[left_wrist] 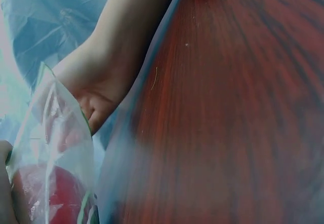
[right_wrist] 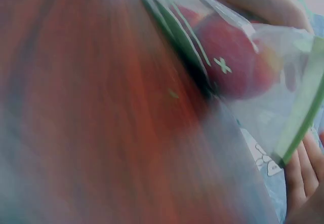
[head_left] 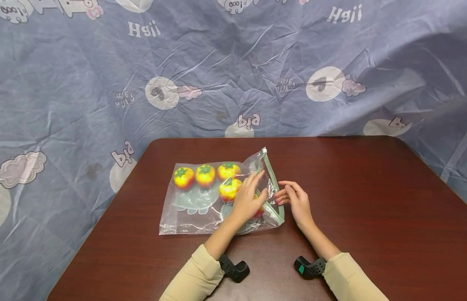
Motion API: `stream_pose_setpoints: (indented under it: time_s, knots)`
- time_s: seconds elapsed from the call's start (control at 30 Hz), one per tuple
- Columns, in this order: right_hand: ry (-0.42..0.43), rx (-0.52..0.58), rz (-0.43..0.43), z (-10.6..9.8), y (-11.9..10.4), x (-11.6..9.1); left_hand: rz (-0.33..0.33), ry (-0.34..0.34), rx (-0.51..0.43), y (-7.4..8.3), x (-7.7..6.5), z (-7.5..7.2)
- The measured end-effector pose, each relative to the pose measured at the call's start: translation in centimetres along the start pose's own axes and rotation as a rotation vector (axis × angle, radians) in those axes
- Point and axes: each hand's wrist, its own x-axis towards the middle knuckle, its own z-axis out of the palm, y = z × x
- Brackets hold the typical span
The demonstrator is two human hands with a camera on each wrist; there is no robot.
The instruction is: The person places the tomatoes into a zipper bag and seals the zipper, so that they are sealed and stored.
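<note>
A clear zip bag (head_left: 195, 223) with a pale green zip edge lies on the table, its mouth gaping on the right. Inside are several yellow-and-red round fruits (head_left: 184, 178) with green leafy tops. My left hand (head_left: 248, 200) rests over the bag near its mouth, fingers extended across the film and partly covering a fruit. At the mouth's edge is my right hand (head_left: 298, 202), its fingertips touching or very near the green strip. In the right wrist view its fingers (right_wrist: 304, 171) look straight behind the strip. A red fruit (right_wrist: 233, 57) shows through the film there.
The dark red-brown wooden table (head_left: 361, 188) extends around the bag. Behind it hangs a wrinkled blue-grey cloth (head_left: 218, 75) printed with cartoon shapes and letters. Each wrist wears a black band, and both sleeves (head_left: 197, 271) are beige.
</note>
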Motion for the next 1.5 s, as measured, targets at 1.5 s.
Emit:
stream_pose_setpoints:
  time_s: [1.5]
  knots:
    - [-0.15,-0.048,0.269,3.4,-1.6,-5.3,-0.099,0.015,-0.439,0.9,0.1,-0.3]
